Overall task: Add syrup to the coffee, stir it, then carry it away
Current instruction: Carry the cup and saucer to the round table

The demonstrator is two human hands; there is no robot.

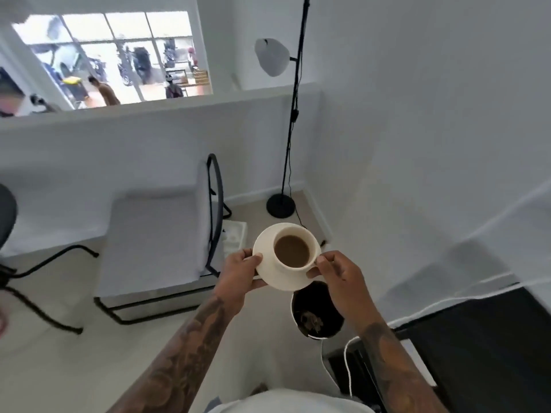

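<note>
Coffee (pixel 292 251), light brown, fills a cream cup (pixel 295 247) to well below the rim; no spoon in it. Cup seated on a matching saucer (pixel 267 242), both held in the air above the pale floor, just below frame centre. Left hand (pixel 240 268) at the saucer's 9 o'clock edge, thumb on top of the rim and fingers curled beneath, clamped on it. Right hand (pixel 335 277) at 4 o'clock, fingertips pinching the saucer rim right beside the cup; cup handle hidden behind those fingers.

Directly under the saucer at 6 o'clock, a round dark bin (pixel 317 312) with a white rim, partly covered by the right hand; brownish scraps at its bottom, too blurred to identify. At 10 o'clock, a pale cushioned chair (pixel 155 234) on a black frame. At 12 o'clock, a black floor lamp (pixel 287 126), pole cut off by the top edge. At 4 o'clock, a black surface (pixel 483 338), cropped by the frame.
</note>
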